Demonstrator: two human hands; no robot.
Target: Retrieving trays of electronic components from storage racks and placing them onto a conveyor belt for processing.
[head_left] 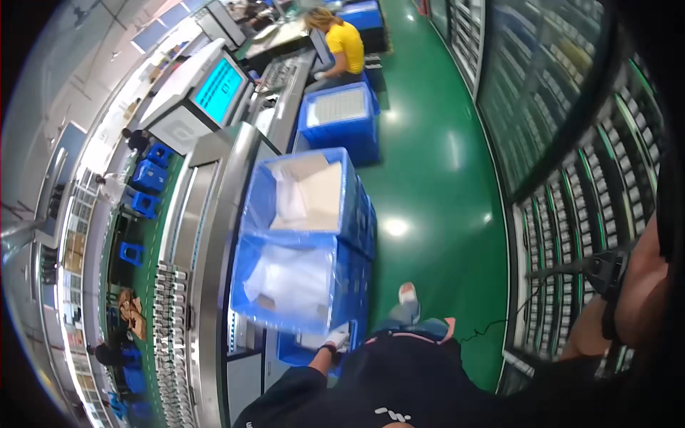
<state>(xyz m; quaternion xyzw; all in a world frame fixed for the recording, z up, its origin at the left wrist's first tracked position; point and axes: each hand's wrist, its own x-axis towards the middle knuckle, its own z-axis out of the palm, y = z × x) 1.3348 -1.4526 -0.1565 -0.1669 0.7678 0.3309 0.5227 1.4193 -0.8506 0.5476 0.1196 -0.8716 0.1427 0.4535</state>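
Observation:
My left hand [338, 338], in a white glove with a dark band at the wrist, reaches into or over a low blue bin [287, 349] beside my body. Its fingers are small and blurred, so their grip cannot be made out. Right above it stands a blue bin [246, 314] lined with clear plastic and holding whitish sheets or bags [289, 282]. On the far right my right arm [638, 307] is bent, with a black strap and a black device [606, 273] by it. My right hand does not show.
Beyond stand another lined blue bin [347, 182] with cardboard inside and a stack of blue bins [349, 139]. A metal machine line [214, 250] with a screen [219, 90] runs along the left. Glass-doored racks [542, 107] line the right. A person in yellow [344, 48] sits ahead.

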